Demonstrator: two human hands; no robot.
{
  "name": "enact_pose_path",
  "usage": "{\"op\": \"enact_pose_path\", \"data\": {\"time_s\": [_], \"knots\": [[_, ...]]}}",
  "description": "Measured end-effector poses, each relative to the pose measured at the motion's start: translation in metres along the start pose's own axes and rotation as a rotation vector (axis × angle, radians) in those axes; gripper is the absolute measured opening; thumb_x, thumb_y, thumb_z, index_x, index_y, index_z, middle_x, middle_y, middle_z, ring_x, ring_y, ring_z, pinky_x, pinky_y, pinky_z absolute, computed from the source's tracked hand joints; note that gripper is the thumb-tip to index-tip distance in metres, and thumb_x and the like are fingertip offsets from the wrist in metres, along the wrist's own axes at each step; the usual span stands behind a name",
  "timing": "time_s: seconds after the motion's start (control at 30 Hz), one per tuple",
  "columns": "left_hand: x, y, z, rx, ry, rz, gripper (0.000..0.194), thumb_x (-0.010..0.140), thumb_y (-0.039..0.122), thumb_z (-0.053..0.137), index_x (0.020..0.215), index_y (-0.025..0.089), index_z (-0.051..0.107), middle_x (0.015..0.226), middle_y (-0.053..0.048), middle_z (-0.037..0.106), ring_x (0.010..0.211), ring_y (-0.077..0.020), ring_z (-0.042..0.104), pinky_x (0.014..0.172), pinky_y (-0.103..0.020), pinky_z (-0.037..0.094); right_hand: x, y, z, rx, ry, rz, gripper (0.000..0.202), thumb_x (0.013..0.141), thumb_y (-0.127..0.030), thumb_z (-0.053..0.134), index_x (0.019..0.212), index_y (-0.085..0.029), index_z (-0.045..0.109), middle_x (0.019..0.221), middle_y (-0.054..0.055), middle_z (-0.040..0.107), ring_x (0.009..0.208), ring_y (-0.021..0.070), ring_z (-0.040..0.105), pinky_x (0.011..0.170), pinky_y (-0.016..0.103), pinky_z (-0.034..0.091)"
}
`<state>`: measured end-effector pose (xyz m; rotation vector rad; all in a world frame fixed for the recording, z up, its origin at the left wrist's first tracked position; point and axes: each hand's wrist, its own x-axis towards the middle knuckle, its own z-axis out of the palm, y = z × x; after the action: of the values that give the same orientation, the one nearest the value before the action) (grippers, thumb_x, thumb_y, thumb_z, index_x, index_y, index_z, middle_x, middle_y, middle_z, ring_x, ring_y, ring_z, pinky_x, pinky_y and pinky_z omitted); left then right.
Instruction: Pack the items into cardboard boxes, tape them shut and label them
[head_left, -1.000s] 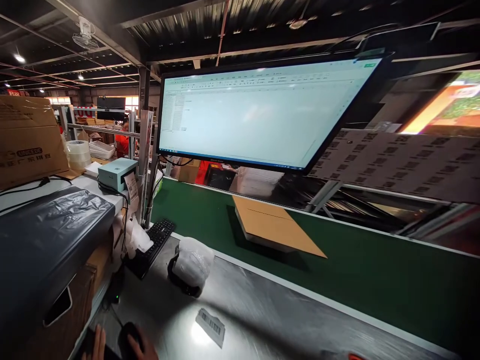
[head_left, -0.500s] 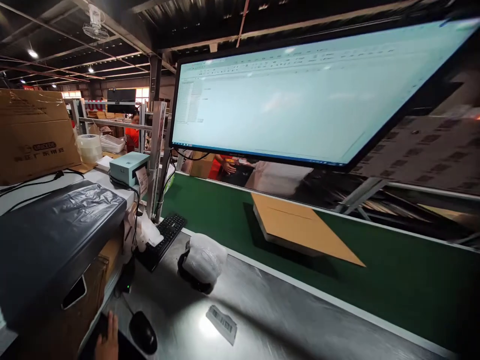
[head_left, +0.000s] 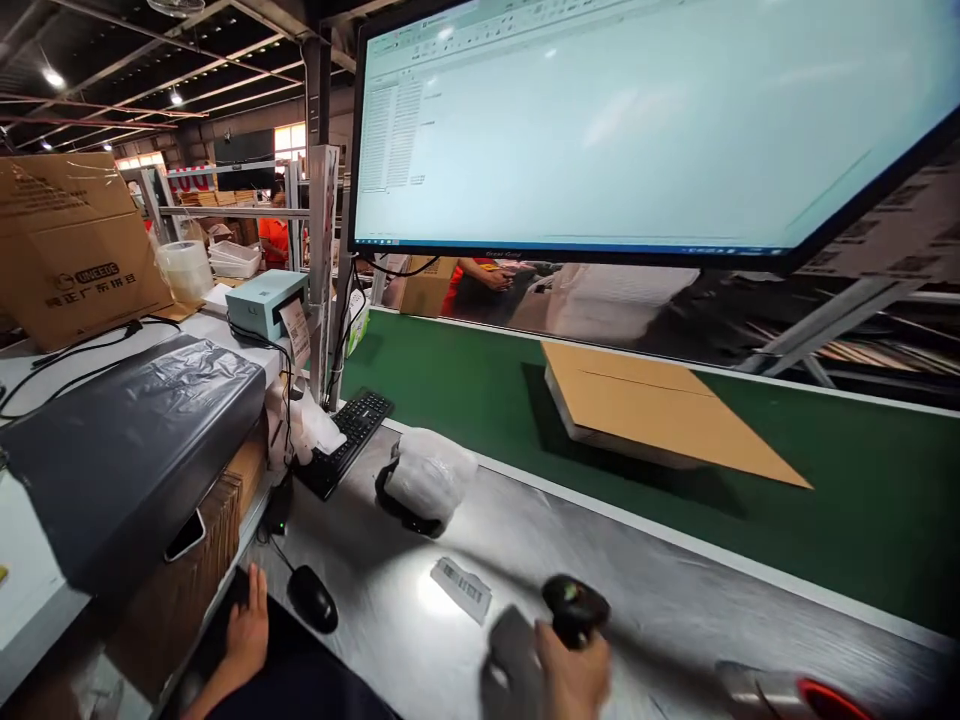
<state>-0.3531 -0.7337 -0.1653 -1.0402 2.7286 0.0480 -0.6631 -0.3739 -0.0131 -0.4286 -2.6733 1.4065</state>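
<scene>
My right hand grips a black handheld barcode scanner above the metal table, slightly blurred, its head tilted up. Left of it lies a small white barcode label, lit by a bright patch. My left hand rests at the near table edge with fingers stretched out and nothing in it. Between that hand and the label sits a black mouse. A clear plastic-wrapped bundle with a dark strap-like part lies farther back on the table.
A large monitor hangs over a green conveyor belt carrying a flat cardboard parcel. At left are a keyboard, a label printer and a dark plastic-covered stack. A tape roll lies front right.
My right hand has come into view holding the barcode scanner. The head view has tilted down and shifted left, bringing the tape roll into sight. My left hand stays by the table edge.
</scene>
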Motion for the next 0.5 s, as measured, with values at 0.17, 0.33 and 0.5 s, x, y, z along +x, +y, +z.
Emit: {"op": "enact_pose_path", "data": {"time_s": [0.17, 0.33, 0.5], "knots": [[0.001, 0.012, -0.020, 0.030, -0.053, -0.045, 0.087, 0.076, -0.010, 0.031, 0.162, 0.002, 0.040, 0.171, -0.034, 0.027, 0.112, -0.0344, 0.076, 0.103, -0.046, 0.058, -0.012, -0.188, 0.080, 0.477, -0.502, -0.050, 0.051, 0.055, -0.059, 0.081, 0.085, -0.019, 0.069, 0.065, 0.002, 0.062, 0.057, 0.0181, 0.056, 0.055, 0.033, 0.045], [0.006, 0.021, -0.026, 0.012, -0.091, -0.096, 0.085, 0.077, -0.009, 0.031, 0.161, 0.001, 0.043, 0.170, -0.038, 0.027, 0.104, -0.0339, 0.079, 0.099, -0.049, 0.058, -0.035, -0.324, 0.131, 0.629, -0.862, -0.410, 0.054, 0.060, -0.062, 0.082, 0.086, -0.017, 0.067, 0.054, -0.007, 0.049, 0.053, 0.0088, 0.042, 0.052, 0.024, 0.033], [0.012, 0.021, -0.007, 0.002, -0.044, -0.107, 0.080, 0.079, -0.004, 0.040, 0.157, 0.008, 0.052, 0.169, -0.036, 0.033, 0.100, -0.0369, 0.079, 0.094, -0.050, 0.059, -0.037, -0.357, 0.141, 0.615, -0.907, -0.440, 0.056, 0.061, -0.064, 0.080, 0.085, -0.015, 0.067, 0.051, -0.008, 0.048, 0.049, 0.0071, 0.040, 0.050, 0.023, 0.029]]}}
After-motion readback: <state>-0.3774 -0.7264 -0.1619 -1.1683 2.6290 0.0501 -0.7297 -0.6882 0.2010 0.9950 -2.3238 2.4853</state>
